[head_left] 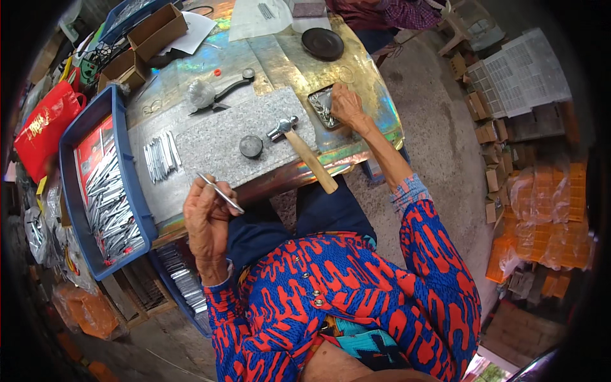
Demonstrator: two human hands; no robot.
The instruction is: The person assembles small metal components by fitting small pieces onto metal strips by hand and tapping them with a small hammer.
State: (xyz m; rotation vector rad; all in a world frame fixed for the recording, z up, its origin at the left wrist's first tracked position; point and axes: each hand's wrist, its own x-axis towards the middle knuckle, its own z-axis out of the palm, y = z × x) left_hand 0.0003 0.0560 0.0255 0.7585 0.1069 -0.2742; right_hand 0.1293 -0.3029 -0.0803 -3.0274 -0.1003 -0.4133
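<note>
My left hand (205, 223) pinches a slim silver metal piece (221, 193) near the table's front edge. My right hand (349, 107) reaches into a small dark tray (331, 128) of tiny metal parts; its fingertips are pressed together, and what they hold is hidden. Between the hands, a grey speckled stone slab (210, 143) carries a round dark metal block (251, 147). A hammer (312, 161) lies with its head on the slab and its wooden handle past the table edge. Several slim metal pieces (162, 157) lie in a row left of the slab.
A blue crate (137, 184) full of slim metal pieces stands at the left, beside a red bag (48, 130). Black-handled pliers (223, 95) lie behind the slab. Farther back are a dark round dish (323, 44), a cardboard box (157, 32) and another person's sleeve (410, 13).
</note>
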